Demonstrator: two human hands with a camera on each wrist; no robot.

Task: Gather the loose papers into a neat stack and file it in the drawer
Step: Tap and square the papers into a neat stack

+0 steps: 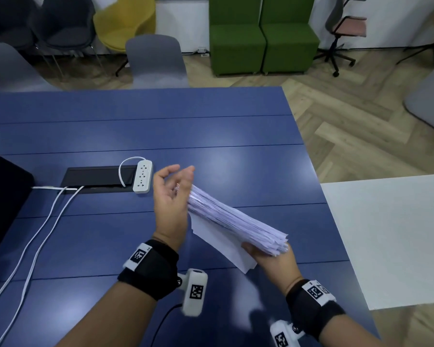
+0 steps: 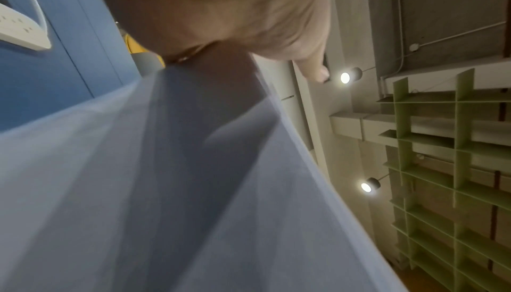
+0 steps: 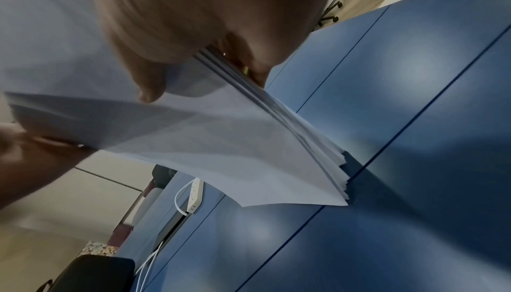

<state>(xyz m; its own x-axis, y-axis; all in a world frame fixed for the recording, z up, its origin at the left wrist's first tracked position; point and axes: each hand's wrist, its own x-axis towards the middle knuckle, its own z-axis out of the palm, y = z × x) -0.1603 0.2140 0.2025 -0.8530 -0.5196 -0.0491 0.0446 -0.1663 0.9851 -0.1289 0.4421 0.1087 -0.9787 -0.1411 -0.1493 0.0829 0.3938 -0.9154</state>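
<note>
A thick stack of white papers (image 1: 236, 221) is held on edge, tilted, just above the blue table (image 1: 211, 126). My right hand (image 1: 268, 259) grips its near end, thumb on one face and fingers on the other, as the right wrist view shows: right hand (image 3: 207, 12), paper stack (image 3: 221, 144). My left hand (image 1: 171, 196) lies with its palm against the far end, fingers loosely curved and spread. In the left wrist view the left hand (image 2: 221, 8) sits over the sheets (image 2: 193, 187). The sheet edges are uneven. No drawer is in view.
A white power strip (image 1: 142, 179) lies by a black cable hatch (image 1: 98, 176), left of the hands, with white cables (image 1: 35, 246) running to the near edge. A black object (image 1: 3, 196) sits at far left. A white table (image 1: 391, 234) adjoins on the right. Chairs stand beyond.
</note>
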